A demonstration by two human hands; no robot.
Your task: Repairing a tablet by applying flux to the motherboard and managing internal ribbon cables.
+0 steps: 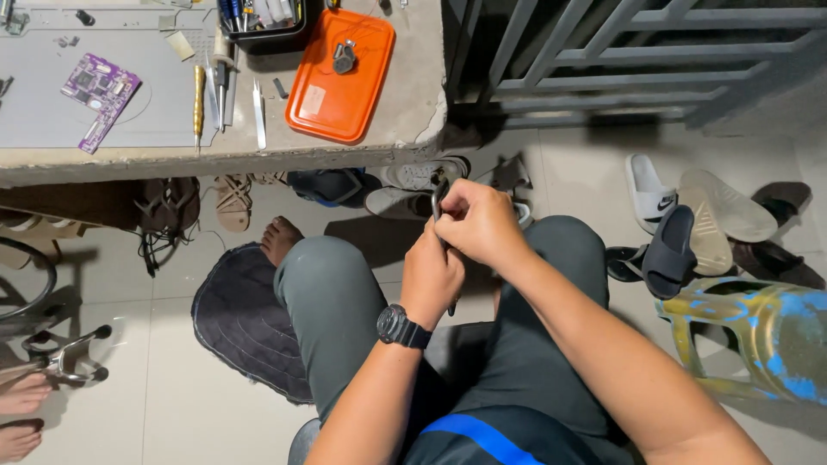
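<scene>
Nearest me, both forearms run up over grey-trousered knees, black wristwatch (402, 327) on the left one. Left hand (431, 275) is curled tight low on a small dark slim object (440, 195), right hand (478, 222) pinches it from above, fingers closed narrow; I judge they're held close over the lap so the piece stays steady for fine work. What the object is I can't tell, only a dark tip shows above the knuckles. Below the knees, a dark round mat (245, 319) under a bare foot (280, 238). Right of me, a worn yellow-and-blue plastic stool (758, 336) and loose slippers (689, 224) on the tile. Farther, the concrete worktable (413, 112) edge: an orange rectangular lid or tray (327, 95) with a pale label patch and a small dark metal part (344, 58) resting on it, probably parked there so it doesn't roll. Tweezers and drivers (226, 95) lined up on a grey mat (52, 112), purple circuit board (99, 90) at left, black tool bin (263, 17) at the back.
</scene>
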